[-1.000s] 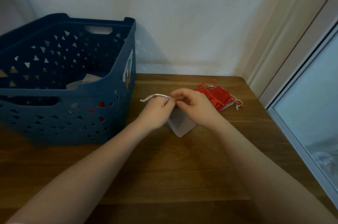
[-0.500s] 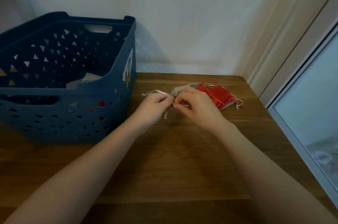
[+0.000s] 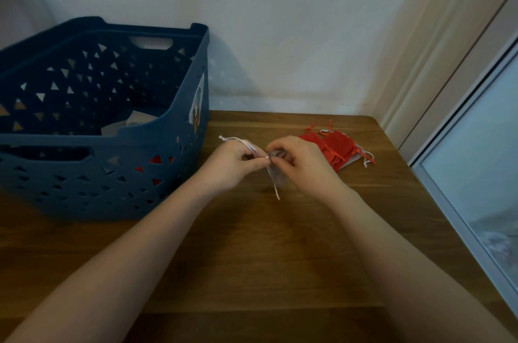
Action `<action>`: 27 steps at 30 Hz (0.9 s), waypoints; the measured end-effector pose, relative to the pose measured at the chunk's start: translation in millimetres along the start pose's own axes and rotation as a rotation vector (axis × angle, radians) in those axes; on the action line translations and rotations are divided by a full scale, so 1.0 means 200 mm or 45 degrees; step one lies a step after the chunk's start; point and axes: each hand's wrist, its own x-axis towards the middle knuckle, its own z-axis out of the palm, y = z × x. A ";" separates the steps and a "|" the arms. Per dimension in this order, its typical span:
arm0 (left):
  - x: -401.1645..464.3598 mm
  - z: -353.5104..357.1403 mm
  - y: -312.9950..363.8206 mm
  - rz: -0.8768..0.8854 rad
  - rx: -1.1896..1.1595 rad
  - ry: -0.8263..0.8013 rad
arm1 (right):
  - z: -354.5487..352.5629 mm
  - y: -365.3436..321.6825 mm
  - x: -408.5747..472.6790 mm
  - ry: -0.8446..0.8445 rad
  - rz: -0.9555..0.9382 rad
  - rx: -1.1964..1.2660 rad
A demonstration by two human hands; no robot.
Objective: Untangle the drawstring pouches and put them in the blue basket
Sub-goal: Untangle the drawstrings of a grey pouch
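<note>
My left hand and my right hand meet over the wooden table, a little right of the blue basket. Between their fingertips they pinch a grey drawstring pouch, mostly hidden by the fingers. Its white drawstring loops over my left hand and one end hangs down toward the table. Behind my right hand lies a pile of red pouches with red and white strings, a grey pouch under them. Inside the basket lie grey pouches, and something red shows through its holes.
The table ends at a wall behind and a rounded corner at the right. A window frame runs along the right side. The basket fills the table's left part.
The grey pouch that hung below my hands a second ago is now bunched up between my fingers. The white string now dangles downward. Both hands stayed nearly in place.
</note>
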 end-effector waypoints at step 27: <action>-0.02 0.01 0.00 0.258 0.324 0.355 | 0.00 -0.05 -0.02 -0.127 0.537 1.106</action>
